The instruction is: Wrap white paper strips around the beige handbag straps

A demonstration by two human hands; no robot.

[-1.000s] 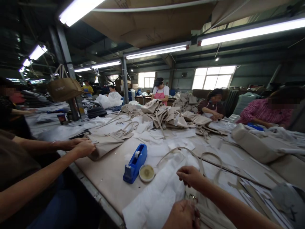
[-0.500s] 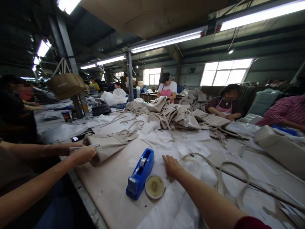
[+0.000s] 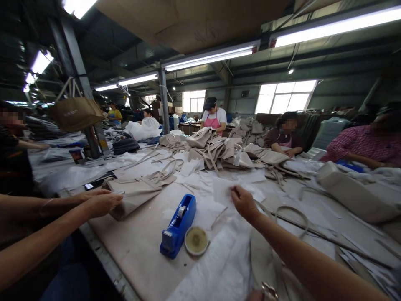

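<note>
Head view: the right hand (image 3: pixel 243 202) is pinching a thin white translucent sheet (image 3: pixel 222 190) by its right edge, over the pale, paper-strewn table (image 3: pixel 134 242). The sheet is pointing leftward from the fingertips; its long axis is staying unclear. A beige bag with a metal buckle (image 3: pixel 262 255) is lying partly behind the forearm. Only a sliver of the left hand (image 3: pixel 255 296) is showing beside the buckle, so I cannot tell its state. A long blue tape dispenser (image 3: pixel 178 228) is slanting toward upper right.
</note>
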